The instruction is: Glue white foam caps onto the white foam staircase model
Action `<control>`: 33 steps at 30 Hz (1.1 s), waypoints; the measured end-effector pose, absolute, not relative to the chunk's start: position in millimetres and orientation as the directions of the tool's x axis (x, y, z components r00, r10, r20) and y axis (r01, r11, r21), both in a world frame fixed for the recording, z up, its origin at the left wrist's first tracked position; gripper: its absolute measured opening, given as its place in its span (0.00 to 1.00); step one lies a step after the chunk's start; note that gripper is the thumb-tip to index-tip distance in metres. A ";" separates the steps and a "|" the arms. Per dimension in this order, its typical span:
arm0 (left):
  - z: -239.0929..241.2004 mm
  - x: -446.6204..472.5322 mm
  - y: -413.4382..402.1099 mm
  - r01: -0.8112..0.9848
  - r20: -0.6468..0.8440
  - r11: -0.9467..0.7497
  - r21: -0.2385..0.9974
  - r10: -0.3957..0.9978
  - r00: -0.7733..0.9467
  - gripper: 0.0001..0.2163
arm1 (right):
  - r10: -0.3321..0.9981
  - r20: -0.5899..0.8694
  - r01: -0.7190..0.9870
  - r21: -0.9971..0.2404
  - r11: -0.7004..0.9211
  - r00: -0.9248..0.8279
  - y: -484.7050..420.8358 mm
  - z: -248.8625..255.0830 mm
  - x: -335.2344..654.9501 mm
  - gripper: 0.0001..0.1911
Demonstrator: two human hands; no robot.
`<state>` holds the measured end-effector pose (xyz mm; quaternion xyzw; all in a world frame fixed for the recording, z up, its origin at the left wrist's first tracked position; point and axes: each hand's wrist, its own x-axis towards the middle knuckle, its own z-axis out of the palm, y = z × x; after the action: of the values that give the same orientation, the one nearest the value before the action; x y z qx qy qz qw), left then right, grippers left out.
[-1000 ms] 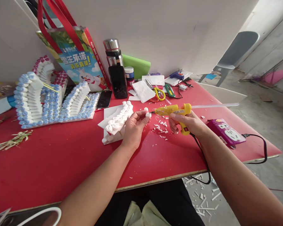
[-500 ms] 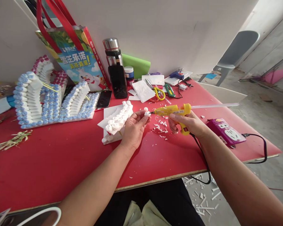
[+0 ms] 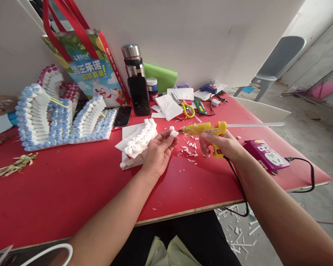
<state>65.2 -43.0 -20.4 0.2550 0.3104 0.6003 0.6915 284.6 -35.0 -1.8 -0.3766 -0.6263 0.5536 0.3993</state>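
Note:
Between its fingertips my left hand point(image 3: 159, 151) pinches a small white rosette point(image 3: 174, 133), which looks like a rolled paper flower. My right hand point(image 3: 220, 143) is wrapped round the handle of a yellow hot glue gun point(image 3: 204, 129). The gun's nozzle points left, close beside the rosette, and a clear glue stick point(image 3: 256, 125) sticks out of its back. Just left of my left hand stands a white board piece point(image 3: 143, 138) with rows of white rosettes on it. White scraps point(image 3: 190, 150) lie on the red table point(image 3: 100, 199) below the gun.
Blue-and-white rosette pieces point(image 3: 59, 122) stand at the left in front of a shopping bag point(image 3: 91, 74). Behind are a steel flask point(image 3: 131, 55), a phone point(image 3: 138, 96), yellow-handled scissors point(image 3: 188, 110) and a green cutter point(image 3: 200, 106). A purple power strip point(image 3: 266, 157) lies at the right.
My right hand and the glue gun have shifted slightly to the right, the nozzle drawing back a little from the rosette. My left hand has hardly moved.

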 end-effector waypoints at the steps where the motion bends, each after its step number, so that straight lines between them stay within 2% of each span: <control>1: -20.5 65.1 -43.0 -0.672 -0.124 0.151 0.725 0.988 0.089 0.11 | 0.914 0.084 0.027 -0.994 0.103 -0.397 -35.0 -2.0 284.6 0.21; 21: -26.5 64.2 -40.9 -0.654 -0.114 0.145 0.742 0.989 0.090 0.11 | 0.922 0.065 0.041 -0.995 0.087 -0.383 -35.6 -6.4 283.6 0.25; 33: -24.9 64.1 -41.0 -0.670 -0.122 0.155 0.726 0.988 0.097 0.12 | 0.914 0.078 0.016 -0.996 0.092 -0.398 -35.6 -4.1 282.8 0.23</control>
<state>64.1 -41.0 -24.9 0.2571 0.3087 0.5970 0.6944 282.8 -35.6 -4.1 -0.3746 -0.6209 0.5599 0.4008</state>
